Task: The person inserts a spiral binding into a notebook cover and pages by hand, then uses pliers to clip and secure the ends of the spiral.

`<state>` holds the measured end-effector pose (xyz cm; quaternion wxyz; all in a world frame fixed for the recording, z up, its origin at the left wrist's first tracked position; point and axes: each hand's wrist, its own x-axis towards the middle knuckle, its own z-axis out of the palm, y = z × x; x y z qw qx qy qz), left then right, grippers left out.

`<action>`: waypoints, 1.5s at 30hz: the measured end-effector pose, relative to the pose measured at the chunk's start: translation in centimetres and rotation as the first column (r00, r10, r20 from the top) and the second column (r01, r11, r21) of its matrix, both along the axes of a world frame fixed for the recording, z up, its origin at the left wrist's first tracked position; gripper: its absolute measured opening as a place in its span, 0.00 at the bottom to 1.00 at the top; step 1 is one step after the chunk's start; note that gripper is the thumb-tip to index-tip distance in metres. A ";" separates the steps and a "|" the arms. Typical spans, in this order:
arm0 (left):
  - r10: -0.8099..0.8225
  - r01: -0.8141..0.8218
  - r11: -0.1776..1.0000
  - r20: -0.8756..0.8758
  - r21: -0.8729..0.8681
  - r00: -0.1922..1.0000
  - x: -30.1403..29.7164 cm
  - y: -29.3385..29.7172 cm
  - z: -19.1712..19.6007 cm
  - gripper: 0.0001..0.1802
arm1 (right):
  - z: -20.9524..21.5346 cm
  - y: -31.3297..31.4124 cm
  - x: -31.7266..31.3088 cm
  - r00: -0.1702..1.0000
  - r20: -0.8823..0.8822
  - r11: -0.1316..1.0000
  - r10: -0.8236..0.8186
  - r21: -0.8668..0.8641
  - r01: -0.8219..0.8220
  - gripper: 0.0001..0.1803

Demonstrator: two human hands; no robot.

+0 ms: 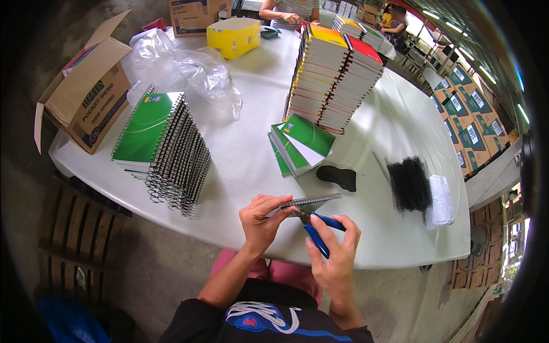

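Near the table's front edge, my left hand (262, 220) pinches one end of a small spiral notebook (311, 200), held with its coil upward and only a sliver of green cover showing. My right hand (336, 254) is wrapped round blue-handled pliers (319, 240), whose jaws meet the notebook by my left fingertips. Whether the jaws grip the wire cannot be made out. Just beyond lie several loose green notebooks (297, 150), fanned out, and a black elongated object (337, 178). To the right rests a bundle of black wire coils (409, 184) beside a white plastic-wrapped roll (440, 202).
A tall stack of green spiral notebooks (150, 123) stands at left, near an open cardboard box (94, 94) and a see-through plastic bag (189, 71). Yellow and red notebooks (334, 74) rise in tall piles behind. A yellow box (234, 38) and another person (290, 16) are across the table.
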<state>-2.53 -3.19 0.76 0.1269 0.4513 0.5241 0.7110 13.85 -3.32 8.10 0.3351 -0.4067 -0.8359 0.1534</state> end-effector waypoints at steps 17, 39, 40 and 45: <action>0.346 -0.283 0.930 -0.301 0.233 0.889 0.1 -0.1 -0.3 0.46 | -2.5 -1.2 0.1 0.692 -0.694 0.145 -0.198 -0.719 -0.680 0.25; 0.658 -0.578 0.709 -0.085 0.404 0.748 -10.7 -9.0 14.3 0.18 | 8.8 7.3 -17.5 0.329 -0.929 0.486 0.167 -0.213 -0.848 0.22; 0.663 -0.613 0.707 -0.028 0.353 0.748 -11.8 -8.5 15.0 0.17 | 10.0 8.3 -19.3 0.423 -0.866 0.545 0.267 -0.227 -0.807 0.20; 0.764 -0.758 0.643 -0.147 0.107 0.628 -17.6 -9.1 12.9 0.17 | 8.1 10.4 -28.8 0.586 -0.571 0.678 0.575 -0.068 -0.732 0.15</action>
